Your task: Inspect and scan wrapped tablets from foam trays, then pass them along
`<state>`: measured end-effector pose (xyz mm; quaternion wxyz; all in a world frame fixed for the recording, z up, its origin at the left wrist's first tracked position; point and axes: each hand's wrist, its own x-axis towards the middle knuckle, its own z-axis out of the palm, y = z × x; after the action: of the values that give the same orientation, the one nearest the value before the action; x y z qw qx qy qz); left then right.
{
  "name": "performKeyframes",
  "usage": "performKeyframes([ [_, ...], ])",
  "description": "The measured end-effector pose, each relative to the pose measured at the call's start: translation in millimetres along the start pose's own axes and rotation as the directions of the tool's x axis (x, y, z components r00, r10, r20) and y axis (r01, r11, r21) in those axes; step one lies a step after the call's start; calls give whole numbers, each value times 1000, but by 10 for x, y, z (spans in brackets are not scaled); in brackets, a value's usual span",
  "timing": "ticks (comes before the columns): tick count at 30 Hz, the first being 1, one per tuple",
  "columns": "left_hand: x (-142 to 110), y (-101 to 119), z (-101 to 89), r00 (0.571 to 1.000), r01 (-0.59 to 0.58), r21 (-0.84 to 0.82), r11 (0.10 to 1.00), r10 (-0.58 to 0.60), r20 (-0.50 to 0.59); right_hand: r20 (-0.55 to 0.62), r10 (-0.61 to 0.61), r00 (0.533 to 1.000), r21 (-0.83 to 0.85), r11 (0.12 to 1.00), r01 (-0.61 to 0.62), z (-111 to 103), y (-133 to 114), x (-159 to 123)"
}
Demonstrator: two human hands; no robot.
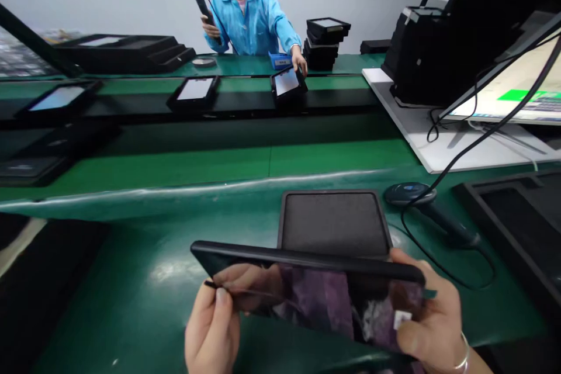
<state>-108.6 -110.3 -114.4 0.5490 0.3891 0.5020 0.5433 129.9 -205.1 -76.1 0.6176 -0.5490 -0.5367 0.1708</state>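
Observation:
I hold a black tablet (315, 295) with a glossy dark screen tilted toward me, low in the middle of the view. My right hand (432, 318) grips its right edge, thumb on the screen near a small white sticker. My left hand (213, 327) is closed at the tablet's left edge, pinching a thin dark strip or film tab at the screen's corner. Just behind the tablet a dark grey rectangular pad (335, 222) lies on the green bench (131, 280).
A handheld scanner (423, 204) with its cable lies to the right. A monitor (512, 87) and black machine (433, 47) stand at right. Tablets (195, 90) ride a dark conveyor. Across it, a person in a blue coat (254, 17) touches a tablet. Black trays (326, 41) are stacked.

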Motion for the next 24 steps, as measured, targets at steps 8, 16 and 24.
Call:
performKeyframes([
  [8,212,-137,53,970,218,-89,972,-226,-93,337,-48,940,210,977,-25,219,-223,206],
  [16,222,-150,165,913,377,-165,911,-396,-102,323,90,942,356,911,-209,284,-316,64],
  [24,117,22,147,903,430,-155,889,-422,84,315,205,927,435,836,-333,157,-240,5],
])
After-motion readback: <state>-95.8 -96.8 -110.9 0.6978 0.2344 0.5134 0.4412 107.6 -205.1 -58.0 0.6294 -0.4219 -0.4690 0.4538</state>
